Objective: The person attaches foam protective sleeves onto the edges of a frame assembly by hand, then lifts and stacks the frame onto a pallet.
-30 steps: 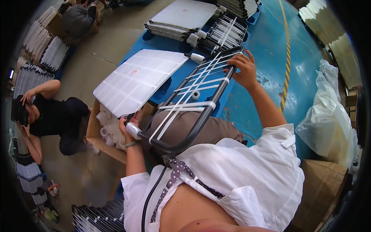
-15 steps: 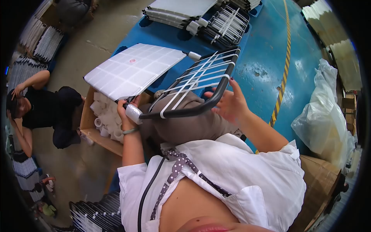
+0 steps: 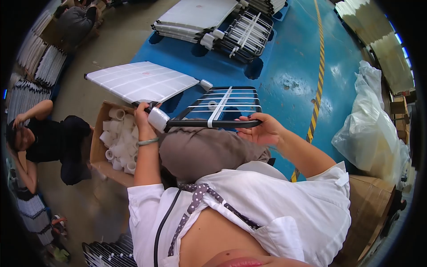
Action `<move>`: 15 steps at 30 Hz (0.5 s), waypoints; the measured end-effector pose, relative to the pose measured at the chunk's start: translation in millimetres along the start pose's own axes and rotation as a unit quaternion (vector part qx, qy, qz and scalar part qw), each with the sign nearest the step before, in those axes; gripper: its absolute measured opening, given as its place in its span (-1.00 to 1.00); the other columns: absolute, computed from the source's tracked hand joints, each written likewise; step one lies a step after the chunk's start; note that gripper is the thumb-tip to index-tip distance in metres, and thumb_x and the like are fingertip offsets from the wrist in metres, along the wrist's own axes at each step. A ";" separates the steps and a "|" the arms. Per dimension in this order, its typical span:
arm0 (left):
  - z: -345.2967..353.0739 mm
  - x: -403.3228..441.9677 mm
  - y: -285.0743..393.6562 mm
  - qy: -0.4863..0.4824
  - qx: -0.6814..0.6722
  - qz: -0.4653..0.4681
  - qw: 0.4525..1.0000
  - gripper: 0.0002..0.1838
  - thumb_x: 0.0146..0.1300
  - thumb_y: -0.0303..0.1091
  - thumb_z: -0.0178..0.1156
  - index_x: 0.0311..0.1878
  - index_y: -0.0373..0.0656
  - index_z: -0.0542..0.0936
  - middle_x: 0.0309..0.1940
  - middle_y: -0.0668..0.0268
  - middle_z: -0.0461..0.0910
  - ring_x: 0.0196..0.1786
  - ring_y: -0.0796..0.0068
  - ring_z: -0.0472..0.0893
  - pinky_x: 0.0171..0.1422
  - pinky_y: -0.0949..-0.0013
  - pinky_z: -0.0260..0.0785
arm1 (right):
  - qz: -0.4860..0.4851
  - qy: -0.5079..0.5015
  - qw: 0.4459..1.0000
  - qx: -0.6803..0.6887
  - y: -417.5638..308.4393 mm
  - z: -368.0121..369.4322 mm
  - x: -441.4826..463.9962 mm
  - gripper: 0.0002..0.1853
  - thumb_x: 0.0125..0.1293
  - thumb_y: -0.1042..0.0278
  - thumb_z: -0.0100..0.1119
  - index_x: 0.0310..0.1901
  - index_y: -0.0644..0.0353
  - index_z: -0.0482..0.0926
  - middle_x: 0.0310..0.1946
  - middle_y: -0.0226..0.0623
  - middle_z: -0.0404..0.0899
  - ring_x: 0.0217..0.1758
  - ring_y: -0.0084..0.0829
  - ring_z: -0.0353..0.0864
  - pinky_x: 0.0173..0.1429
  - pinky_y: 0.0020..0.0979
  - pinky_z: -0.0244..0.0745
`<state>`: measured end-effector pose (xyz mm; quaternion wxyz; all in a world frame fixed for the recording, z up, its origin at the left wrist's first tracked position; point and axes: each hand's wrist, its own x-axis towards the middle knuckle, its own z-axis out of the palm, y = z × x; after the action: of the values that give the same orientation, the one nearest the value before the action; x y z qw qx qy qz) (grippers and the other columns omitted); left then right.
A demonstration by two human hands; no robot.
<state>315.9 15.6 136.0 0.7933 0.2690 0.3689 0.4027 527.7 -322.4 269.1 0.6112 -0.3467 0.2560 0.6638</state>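
A folding frame is held across my lap: a white panel on the left, joined to a black tube frame laced with white straps. Translucent sleeves, one a near joint sleeve, cover the joints between the halves. My left hand is closed around the near edge beside that sleeve, its palm partly hidden. At the right near corner of the black tube, my right hand grips with its fingers around the bar.
A cardboard box of white plastic sleeves stands by my left arm. More folded frames are stacked on the blue pallet ahead. A plastic bag lies right. A person squats at the left.
The frame has tilted, bringing the strapped half lower and flatter with its near bar level. My right hand has gone from spread fingers beside the bar to gripping its corner.
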 end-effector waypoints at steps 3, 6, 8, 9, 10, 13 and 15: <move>4.1 -30.3 -3.8 -0.015 0.024 0.067 0.997 -0.70 -0.09 -0.47 -0.03 -0.27 -0.49 0.37 -0.24 0.00 0.43 -0.13 0.01 0.52 0.07 -0.01 0.50 | -0.034 0.034 0.997 -0.053 1.3 -26.1 -0.9 -0.77 0.19 0.51 0.04 -0.09 0.20 0.40 -0.25 -0.14 0.54 -0.10 -0.12 0.61 -0.04 -0.22 0.60; 19.8 -61.1 13.1 -0.037 0.026 0.150 0.988 -0.51 -0.11 -0.50 -0.03 -0.02 -0.48 0.32 -0.14 -0.01 0.41 -0.05 0.02 0.50 0.14 -0.03 0.45 | -0.029 -0.021 0.997 -0.068 4.9 -30.0 -12.3 -0.68 0.18 0.50 0.06 0.00 0.19 0.34 -0.29 -0.20 0.53 -0.18 -0.17 0.62 -0.19 -0.32 0.63; 32.6 -78.3 25.6 -0.030 0.022 0.173 0.984 -0.50 -0.12 -0.50 -0.04 0.00 -0.44 0.32 -0.10 0.00 0.39 -0.01 0.03 0.49 0.19 -0.05 0.41 | -0.065 -0.070 0.991 -0.091 4.5 -29.5 -12.5 -0.59 0.15 0.52 0.05 0.06 0.18 0.27 -0.36 -0.30 0.46 -0.33 -0.32 0.60 -0.29 -0.38 0.64; 38.2 -81.9 29.9 -0.030 0.020 0.187 0.982 -0.49 -0.12 -0.51 -0.05 0.01 -0.43 0.31 -0.07 0.01 0.39 0.01 0.04 0.48 0.21 -0.06 0.40 | -0.088 -0.099 0.986 -0.105 2.3 -27.5 -13.9 -0.58 0.15 0.53 0.05 0.07 0.18 0.27 -0.38 -0.32 0.44 -0.36 -0.35 0.59 -0.29 -0.38 0.63; 38.6 -81.3 32.4 -0.043 0.000 0.199 0.979 -0.46 -0.14 -0.53 -0.05 0.05 -0.42 0.30 -0.07 0.01 0.39 0.02 0.04 0.48 0.20 -0.05 0.40 | -0.111 -0.127 0.979 -0.117 0.1 -26.0 -13.6 -0.57 0.14 0.54 0.05 0.08 0.19 0.26 -0.39 -0.33 0.43 -0.39 -0.39 0.57 -0.29 -0.37 0.63; 52.0 -83.3 36.0 -0.062 -0.051 0.224 0.971 -0.35 -0.19 -0.56 -0.04 0.14 -0.40 0.27 -0.03 0.03 0.40 0.06 0.07 0.48 0.28 -0.05 0.32 | -0.257 -0.051 0.942 -0.212 -9.5 -33.5 2.5 -0.54 0.14 0.54 0.05 0.10 0.21 0.24 -0.42 -0.35 0.39 -0.47 -0.46 0.52 -0.31 -0.37 0.59; 76.8 -84.9 44.0 -0.097 -0.004 0.217 0.971 -0.40 -0.17 -0.57 0.00 0.10 -0.38 0.31 -0.03 0.05 0.41 0.01 0.17 0.50 0.31 0.04 0.30 | -0.313 0.069 0.928 -0.188 -15.0 -19.8 8.6 -0.73 0.25 0.40 0.06 -0.03 0.16 0.34 -0.53 -0.44 0.35 -0.55 -0.55 0.41 -0.44 -0.49 0.41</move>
<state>323.9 -42.1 243.9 0.7201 0.3771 0.2212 0.5389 545.4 -330.2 251.3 0.6927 -0.5624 0.0468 0.4492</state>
